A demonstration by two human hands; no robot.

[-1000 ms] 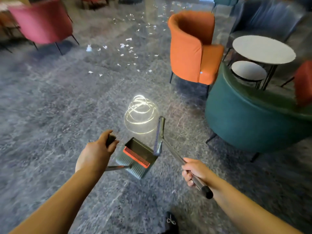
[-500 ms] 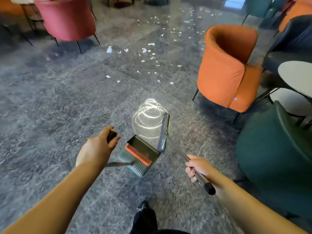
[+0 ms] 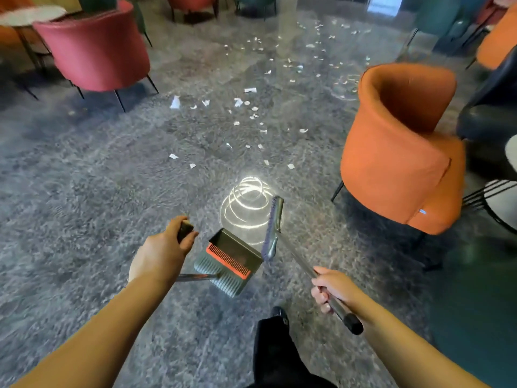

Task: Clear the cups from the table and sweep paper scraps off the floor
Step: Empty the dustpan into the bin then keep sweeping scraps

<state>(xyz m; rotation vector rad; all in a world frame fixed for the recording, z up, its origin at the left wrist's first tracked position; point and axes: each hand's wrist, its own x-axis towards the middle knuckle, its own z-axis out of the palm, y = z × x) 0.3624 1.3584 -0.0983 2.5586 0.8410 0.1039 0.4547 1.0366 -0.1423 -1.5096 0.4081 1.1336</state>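
Head view shows the sweeping not yet begun: paper scraps (image 3: pixel 253 107) lie scattered white and torn across the grey floor (image 3: pixel 70 191), well ahead, between the pink chair (image 3: pixel 95 49) and orange chair (image 3: pixel 397 147). Left hand (image 3: pixel 162 253) grips the dustpan (image 3: pixel 232 259) handle, pan hanging empty. Right hand (image 3: pixel 334 288) clenches the broom (image 3: pixel 275 228) pole, head raised off the floor. No cups in sight, so I can't judge that part.
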